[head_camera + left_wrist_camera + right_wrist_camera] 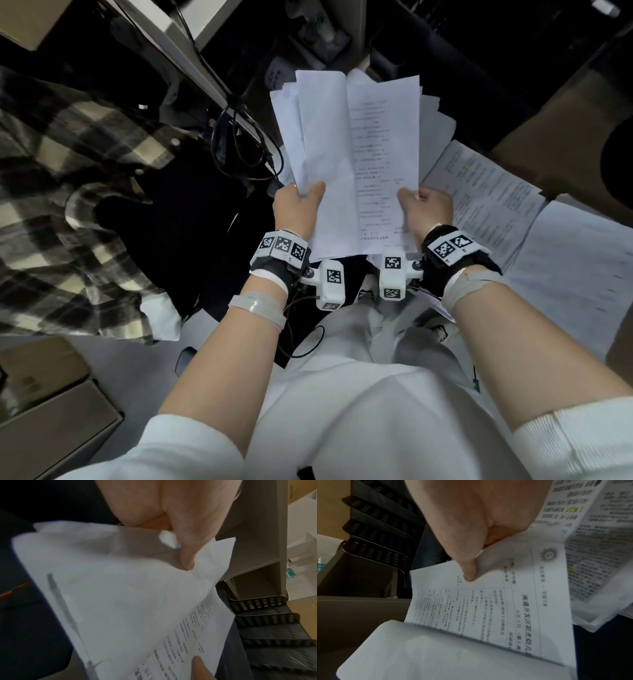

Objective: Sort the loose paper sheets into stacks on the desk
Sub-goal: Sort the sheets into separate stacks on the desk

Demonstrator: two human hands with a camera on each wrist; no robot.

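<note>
Left hand [297, 205] pinches the blank sheets [322, 164] at their lower edge, thumb on top. Right hand [426, 209] pinches the printed sheet [383, 144] beside them. Whole uneven bundle held in air, fanned behind. More printed pages [486, 192] lie on the worktop [582, 260] at right. Risk: shallow edge grips; loose back sheets may slide out and mix with laid pages.

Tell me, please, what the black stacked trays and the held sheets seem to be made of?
Stacked trays: probably hard plastic, maybe coated metal; matte black walls with rows of slots. Held sheets: thin matte white paper, creased under the left hand's thumb, with print faintly showing through; right hand pinches them too.
</note>
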